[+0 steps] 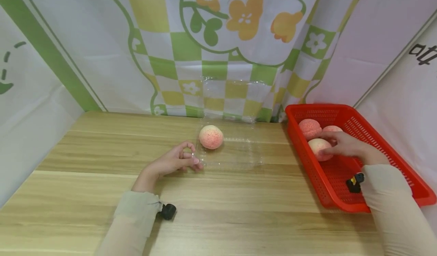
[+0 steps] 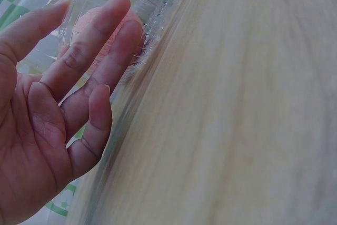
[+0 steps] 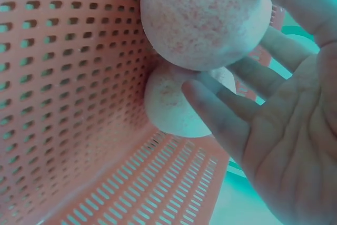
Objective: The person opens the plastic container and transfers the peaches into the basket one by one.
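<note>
A pale pink-and-cream peach [image 1: 211, 137] sits at the left end of a clear plastic box [image 1: 235, 140], whose lid stands raised against the curtain. My left hand [image 1: 174, 160] rests at the box's front left corner, its fingers loosely extended and the thumb apart from them in the left wrist view. Inside the red basket [image 1: 312, 176], my right hand [image 1: 348, 146] grips a cream-and-pink peach [image 1: 319, 149] between thumb and fingers. Two more peaches lie behind it: a pinker one [image 1: 310, 129] and another [image 1: 332, 128] partly hidden by the hand.
The basket stands at the right of the wooden table [image 1: 239, 214], its perforated walls rising around my right hand. A checked, flowered curtain [image 1: 191, 66] hangs behind the table, close to the box's lid.
</note>
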`<control>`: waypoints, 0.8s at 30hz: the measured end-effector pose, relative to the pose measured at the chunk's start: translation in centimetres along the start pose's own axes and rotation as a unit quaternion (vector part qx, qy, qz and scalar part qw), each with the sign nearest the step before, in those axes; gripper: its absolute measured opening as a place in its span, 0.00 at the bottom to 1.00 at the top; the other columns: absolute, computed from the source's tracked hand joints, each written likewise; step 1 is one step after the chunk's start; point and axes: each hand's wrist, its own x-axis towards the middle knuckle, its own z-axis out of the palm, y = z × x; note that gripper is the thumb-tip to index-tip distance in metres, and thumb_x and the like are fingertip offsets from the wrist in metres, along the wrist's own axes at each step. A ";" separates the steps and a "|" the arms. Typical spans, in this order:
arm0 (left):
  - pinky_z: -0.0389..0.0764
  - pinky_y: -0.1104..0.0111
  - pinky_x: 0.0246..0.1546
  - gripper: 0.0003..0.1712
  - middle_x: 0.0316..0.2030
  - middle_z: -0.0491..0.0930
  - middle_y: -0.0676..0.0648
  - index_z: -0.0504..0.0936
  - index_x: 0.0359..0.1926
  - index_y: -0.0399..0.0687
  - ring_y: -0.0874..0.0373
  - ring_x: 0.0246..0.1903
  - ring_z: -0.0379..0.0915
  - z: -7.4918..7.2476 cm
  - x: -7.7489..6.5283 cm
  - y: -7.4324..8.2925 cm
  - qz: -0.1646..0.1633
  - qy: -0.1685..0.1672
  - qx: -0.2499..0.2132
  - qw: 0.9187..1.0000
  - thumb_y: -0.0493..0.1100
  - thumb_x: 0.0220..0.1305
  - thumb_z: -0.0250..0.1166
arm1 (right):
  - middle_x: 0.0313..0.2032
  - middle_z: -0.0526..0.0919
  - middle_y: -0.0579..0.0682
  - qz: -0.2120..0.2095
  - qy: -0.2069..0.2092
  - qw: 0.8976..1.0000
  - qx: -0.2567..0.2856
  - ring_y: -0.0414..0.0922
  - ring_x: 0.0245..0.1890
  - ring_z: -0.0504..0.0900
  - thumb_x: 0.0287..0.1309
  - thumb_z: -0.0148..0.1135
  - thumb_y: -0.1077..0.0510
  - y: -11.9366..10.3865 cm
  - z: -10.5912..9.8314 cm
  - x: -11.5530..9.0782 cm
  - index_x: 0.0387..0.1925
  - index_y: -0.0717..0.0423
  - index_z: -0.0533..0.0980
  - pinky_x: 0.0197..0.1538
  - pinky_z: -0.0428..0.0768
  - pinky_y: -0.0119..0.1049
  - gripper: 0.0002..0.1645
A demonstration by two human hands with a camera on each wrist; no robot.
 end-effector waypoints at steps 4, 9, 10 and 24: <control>0.72 0.71 0.32 0.22 0.44 0.88 0.39 0.59 0.54 0.39 0.54 0.42 0.86 0.0 0.1 0.0 0.001 -0.001 -0.001 1.000 0.42 0.71 0.61 | 0.58 0.77 0.65 -0.031 0.030 0.999 0.000 0.60 0.56 0.75 0.58 0.70 0.59 -0.1 -0.1 -0.1 0.62 0.68 0.71 0.56 0.77 0.57 0.33; 0.72 0.72 0.31 0.22 0.44 0.88 0.39 0.59 0.53 0.38 0.53 0.43 0.86 0.0 0.0 0.0 0.001 0.000 0.001 1.000 0.42 0.71 0.61 | 0.63 0.74 0.67 0.000 0.027 1.000 0.013 0.66 0.61 0.72 0.62 0.67 0.52 -0.8 -0.5 -0.4 0.66 0.64 0.68 0.58 0.75 0.62 0.35; 0.72 0.72 0.31 0.22 0.44 0.88 0.39 0.59 0.54 0.38 0.53 0.43 0.86 0.0 0.0 0.0 0.001 0.000 0.001 1.000 0.42 0.71 0.61 | 0.64 0.73 0.67 0.009 0.025 1.000 0.014 0.67 0.61 0.72 0.63 0.66 0.51 -0.9 -0.6 -0.5 0.67 0.64 0.67 0.58 0.76 0.62 0.37; 0.73 0.72 0.33 0.22 0.43 0.88 0.40 0.60 0.53 0.37 0.56 0.42 0.86 0.1 0.0 0.1 0.001 0.002 0.000 1.000 0.42 0.70 0.62 | 0.61 0.76 0.69 -0.006 0.062 0.998 0.010 0.67 0.57 0.77 0.64 0.64 0.56 -3.3 -2.2 -0.2 0.65 0.66 0.68 0.45 0.80 0.32 0.32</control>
